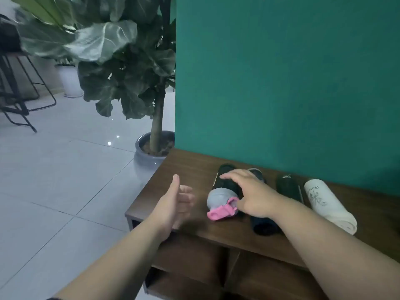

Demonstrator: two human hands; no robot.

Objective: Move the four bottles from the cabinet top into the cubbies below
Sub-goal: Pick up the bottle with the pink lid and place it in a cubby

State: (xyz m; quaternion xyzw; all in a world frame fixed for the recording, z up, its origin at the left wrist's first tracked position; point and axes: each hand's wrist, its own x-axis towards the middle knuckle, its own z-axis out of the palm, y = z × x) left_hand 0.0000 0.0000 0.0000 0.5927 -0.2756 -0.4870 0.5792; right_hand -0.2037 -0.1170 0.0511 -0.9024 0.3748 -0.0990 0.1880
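Four bottles lie on their sides on the cabinet top [186, 167], none yet in the cubbies [190, 254] below, so by my reading the task has barely begun.

Nearest, two bare forearms reach in from the bottom of the view. The left hand [177, 204] hovers over the top's left front corner, palm turned inward, fingers loosely spread and holding nothing. The right hand [249, 193] rests palm-down across the two leftmost bottles, fingers splayed flat on them and not yet curled into a grip.

Under that hand, the pink-capped bottle [223, 195] has a dark body, a grey collar and its pink lid pointing toward the front edge. Beside it a black bottle [263, 224] is mostly hidden by the wrist. Next right lies a dark green bottle [287, 187], then a white bottle [324, 200] touching it.

All four sit between the front edge and the green wall [281, 72] at the back. Beyond the left edge stands a potted plant [121, 61].
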